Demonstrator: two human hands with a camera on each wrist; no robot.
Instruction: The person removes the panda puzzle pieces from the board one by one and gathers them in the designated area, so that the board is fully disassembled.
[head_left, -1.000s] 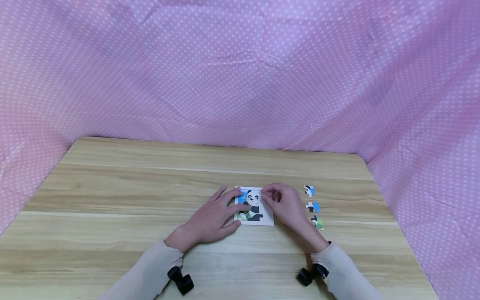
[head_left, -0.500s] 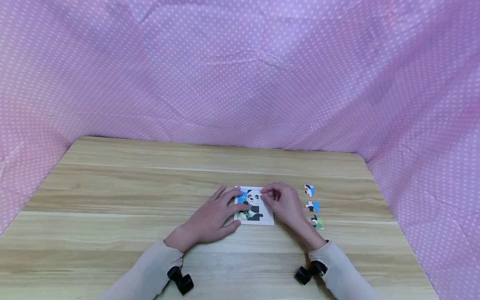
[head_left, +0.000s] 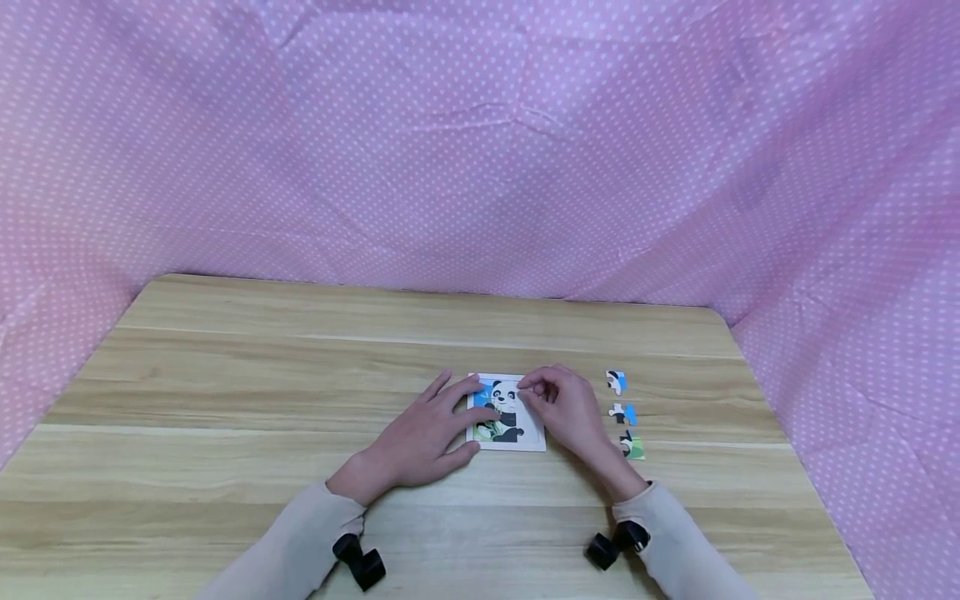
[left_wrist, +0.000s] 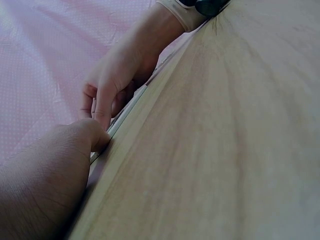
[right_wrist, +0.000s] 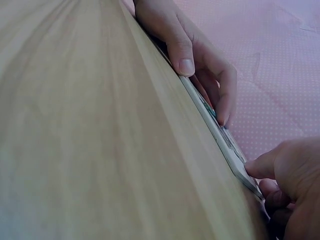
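A panda jigsaw puzzle in a white frame lies flat on the table in the head view. Panda pieces fill its left and middle; the right strip shows bare white. My left hand rests with fingers spread over the frame's left side, one finger reaching onto the picture. Thumb and index finger of my right hand come together at the right edge of the panda's head piece, pinching there; the fingertips partly hide the contact. In the right wrist view, the left hand touches the low frame.
Three loose puzzle pieces stand in a column right of the right hand: a top piece, a middle piece and a green-cornered piece. The wooden table ends at a pink dotted curtain.
The right wrist has shifted very slightly left, its fingertips staying at the panda's head piece. My left hand keeps its place on the frame.
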